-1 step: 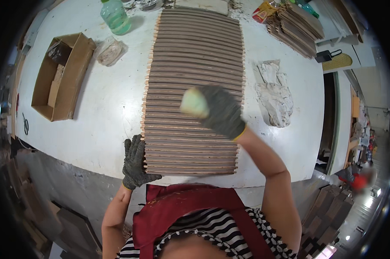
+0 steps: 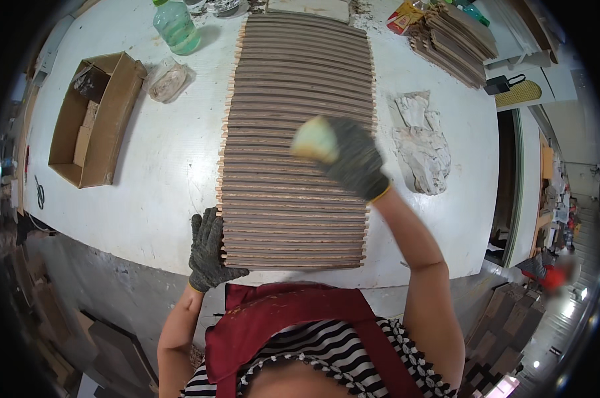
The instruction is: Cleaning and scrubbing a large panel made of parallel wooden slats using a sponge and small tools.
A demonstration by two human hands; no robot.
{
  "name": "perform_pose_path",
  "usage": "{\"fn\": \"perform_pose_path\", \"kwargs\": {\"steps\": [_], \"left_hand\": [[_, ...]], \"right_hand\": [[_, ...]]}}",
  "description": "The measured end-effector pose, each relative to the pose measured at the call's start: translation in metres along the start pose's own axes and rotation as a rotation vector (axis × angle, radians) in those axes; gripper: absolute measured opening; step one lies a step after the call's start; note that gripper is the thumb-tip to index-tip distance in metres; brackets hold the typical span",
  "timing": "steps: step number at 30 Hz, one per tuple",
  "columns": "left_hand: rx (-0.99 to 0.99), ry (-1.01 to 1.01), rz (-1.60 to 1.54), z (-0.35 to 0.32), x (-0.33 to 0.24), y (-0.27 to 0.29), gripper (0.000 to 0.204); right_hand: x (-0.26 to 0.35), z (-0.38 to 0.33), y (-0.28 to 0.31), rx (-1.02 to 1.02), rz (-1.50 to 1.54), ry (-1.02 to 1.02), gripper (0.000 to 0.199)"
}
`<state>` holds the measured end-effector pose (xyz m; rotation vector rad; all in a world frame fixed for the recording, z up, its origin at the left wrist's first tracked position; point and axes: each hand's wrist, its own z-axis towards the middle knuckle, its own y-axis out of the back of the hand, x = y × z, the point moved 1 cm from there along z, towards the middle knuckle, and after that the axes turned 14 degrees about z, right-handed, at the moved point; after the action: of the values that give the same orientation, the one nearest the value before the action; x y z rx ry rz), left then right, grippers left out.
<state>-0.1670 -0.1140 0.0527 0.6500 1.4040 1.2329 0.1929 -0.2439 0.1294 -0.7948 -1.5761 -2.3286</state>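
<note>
White table (image 2: 157, 152) bears crosswise slats (image 2: 290, 215), blurred pad (image 2: 314, 140) perhaps pointing left.

Your white table (image 2: 160, 152) bears a row of brown strips (image 2: 287, 86) at twelve o'clock. You have a cardboard box (image 2: 106, 149) at ten, a bottle (image 2: 178, 30) at eleven, stacked boards (image 2: 451, 41) at one.

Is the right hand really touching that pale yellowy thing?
Touching. The head view shows it: the right hand, in a dark glove, grips the pale pad, which sticks out past the fingers.
</note>
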Motion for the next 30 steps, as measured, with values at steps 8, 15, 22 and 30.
{"fn": "perform_pose_path", "kwargs": {"steps": [8, 15, 22, 30], "left_hand": [[-0.006, -0.016, -0.011, 0.004, 0.001, -0.002, 0.125], [0.010, -0.006, -0.033, 0.005, -0.002, 0.001, 0.125], [-0.015, -0.002, 0.007, 0.002, 0.002, -0.003, 0.125], [0.012, 0.023, -0.041, 0.002, -0.001, 0.001, 0.125]], "right_hand": [[-0.075, -0.022, 0.076, -0.355, -0.198, -0.330, 0.058], [-0.010, -0.048, 0.018, -0.096, 0.152, 0.051, 0.067], [-0.064, -0.043, 0.078, -0.261, -0.229, -0.231, 0.047], [0.049, 0.012, -0.038, 0.216, 0.320, 0.229, 0.059]]}}
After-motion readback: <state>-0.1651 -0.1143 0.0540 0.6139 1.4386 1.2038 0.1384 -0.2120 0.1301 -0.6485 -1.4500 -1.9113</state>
